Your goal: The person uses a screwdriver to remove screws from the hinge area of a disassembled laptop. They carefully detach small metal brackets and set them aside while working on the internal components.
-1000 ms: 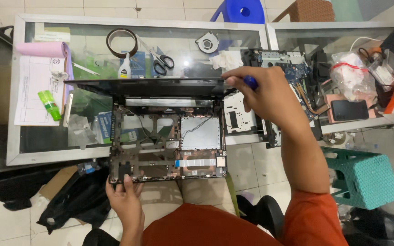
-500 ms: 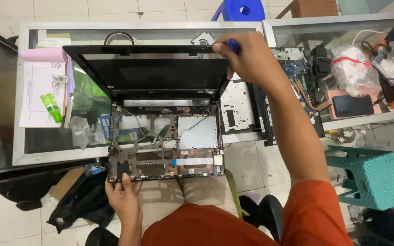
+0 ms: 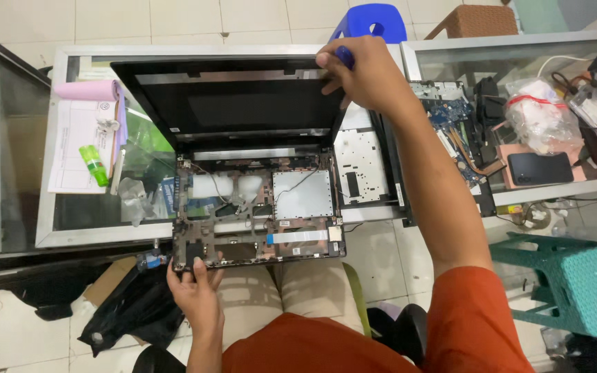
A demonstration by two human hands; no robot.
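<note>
A stripped laptop base (image 3: 257,214) rests on my lap and the edge of a glass counter (image 3: 57,228), its inner frame, cables and a white ribbon cable exposed. Its black screen lid (image 3: 236,103) stands raised. My right hand (image 3: 364,76) grips the lid's top right corner and also holds a blue-handled tool. My left hand (image 3: 191,287) holds the base's near left corner from below.
A pink roll (image 3: 88,91), papers and a green marker (image 3: 93,164) lie at the left. A perforated metal plate (image 3: 361,166), a blue circuit board (image 3: 450,114), a dark phone (image 3: 540,168) and bagged parts sit at the right. A teal stool (image 3: 575,283) and a blue stool (image 3: 371,21) stand nearby.
My right hand has swung the lid up and away from me, from nearly flat to steeply open. The left hand has stayed on the base's front corner.
</note>
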